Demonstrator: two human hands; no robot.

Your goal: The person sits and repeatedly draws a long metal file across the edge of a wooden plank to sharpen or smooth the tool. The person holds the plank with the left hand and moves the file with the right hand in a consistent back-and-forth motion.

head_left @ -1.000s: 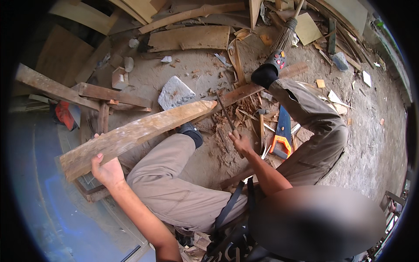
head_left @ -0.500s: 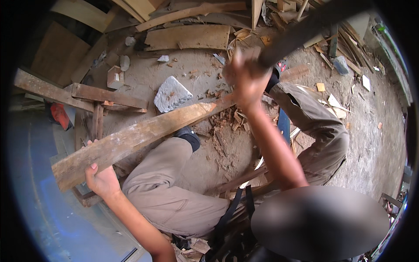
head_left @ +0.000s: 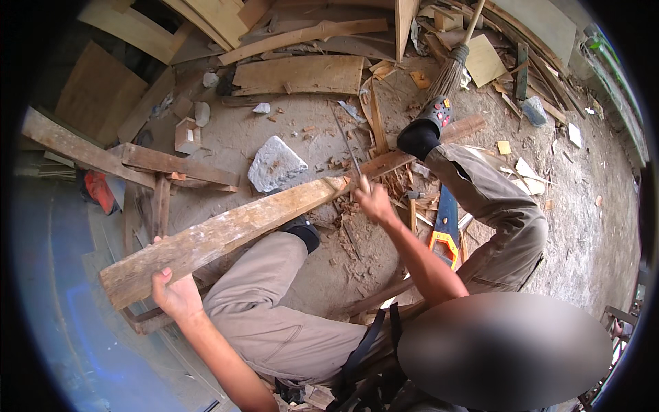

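Observation:
My left hand [head_left: 180, 295] grips the near-left end of a thick wooden board [head_left: 226, 237], thumb on its upper face. The board slants up to the right, and its far end is cut to a paler, tapering tip. In my right hand [head_left: 375, 204], fingers wrapped round the handle, is a machete [head_left: 349, 145], its blade seen nearly edge-on at the board's tip. Whether the blade touches the wood I cannot tell. A reddish-brown wooden beam [head_left: 456, 130] lies behind and beneath that tip, with wood chips around it.
A white stone block [head_left: 276, 165] lies beyond the board. By my right leg are a handsaw [head_left: 446, 216] with an orange handle and a hammer [head_left: 412, 199]. A broom [head_left: 449, 72] lies past my shoe [head_left: 425, 127]. A wooden frame [head_left: 161, 202] stands at left.
My right hand has swung the machete down from a raised position to the board's tip. The board and my left hand have shifted slightly right and down in view.

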